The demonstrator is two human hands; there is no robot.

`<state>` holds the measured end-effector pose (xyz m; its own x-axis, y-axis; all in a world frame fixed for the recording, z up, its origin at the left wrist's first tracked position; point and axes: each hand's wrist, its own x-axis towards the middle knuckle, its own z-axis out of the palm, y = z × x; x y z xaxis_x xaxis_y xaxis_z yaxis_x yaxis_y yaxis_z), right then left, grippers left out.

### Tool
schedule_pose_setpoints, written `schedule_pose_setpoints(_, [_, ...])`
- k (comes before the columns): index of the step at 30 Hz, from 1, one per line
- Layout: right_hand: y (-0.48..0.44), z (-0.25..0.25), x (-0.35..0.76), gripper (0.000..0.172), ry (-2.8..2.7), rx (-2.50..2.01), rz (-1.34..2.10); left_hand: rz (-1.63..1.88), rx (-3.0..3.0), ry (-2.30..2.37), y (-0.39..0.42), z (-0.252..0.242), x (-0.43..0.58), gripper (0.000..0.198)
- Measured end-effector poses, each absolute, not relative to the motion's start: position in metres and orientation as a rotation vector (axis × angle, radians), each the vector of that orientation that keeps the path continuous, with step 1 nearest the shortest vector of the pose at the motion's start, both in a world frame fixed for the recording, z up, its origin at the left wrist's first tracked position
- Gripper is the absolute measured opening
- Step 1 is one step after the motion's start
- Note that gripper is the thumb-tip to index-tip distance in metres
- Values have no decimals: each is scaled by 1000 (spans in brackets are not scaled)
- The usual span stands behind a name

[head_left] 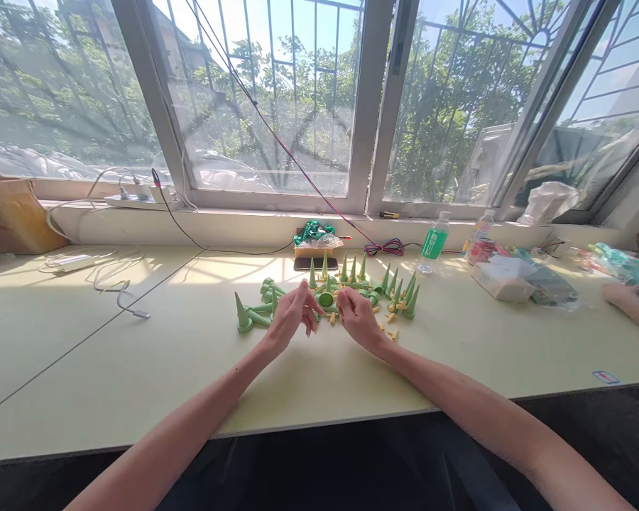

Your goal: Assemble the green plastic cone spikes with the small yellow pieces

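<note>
My left hand (294,312) is held over the near edge of a pile of green plastic cones, thumb up. Its fingers are loosely bent and apart, with nothing visible between them. Just past its fingertips, a green cone (326,299) shows its round base; whether they touch it I cannot tell. My right hand (358,316) is closed, thumb against curled fingers, and whatever it may hold is hidden. Small yellow fittings (392,335) lie beside and behind it. Several green cones stand upright, such as one at the right (412,304) and one at the left (243,314).
A phone (315,264) and a small box with green material (317,233) lie behind the pile. Right of them stand a green-labelled bottle (434,243) and a white box (503,278). Another person's hand (631,298) is at far right. A cable (122,294) lies left.
</note>
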<state>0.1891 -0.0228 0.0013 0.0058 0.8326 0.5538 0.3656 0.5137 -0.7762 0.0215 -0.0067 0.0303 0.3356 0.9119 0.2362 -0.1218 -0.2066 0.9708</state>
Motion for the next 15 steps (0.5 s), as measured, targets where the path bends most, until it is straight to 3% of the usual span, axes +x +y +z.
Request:
schedule_pose_setpoints(5, [-22,0,189,41,-1612,-1037,488,934,1377,764,-5,30,21,63])
schedule_pose_setpoints(15, [-24,2,189,40,-1641,-1038,509,890,1370,669,-7,30,20,39])
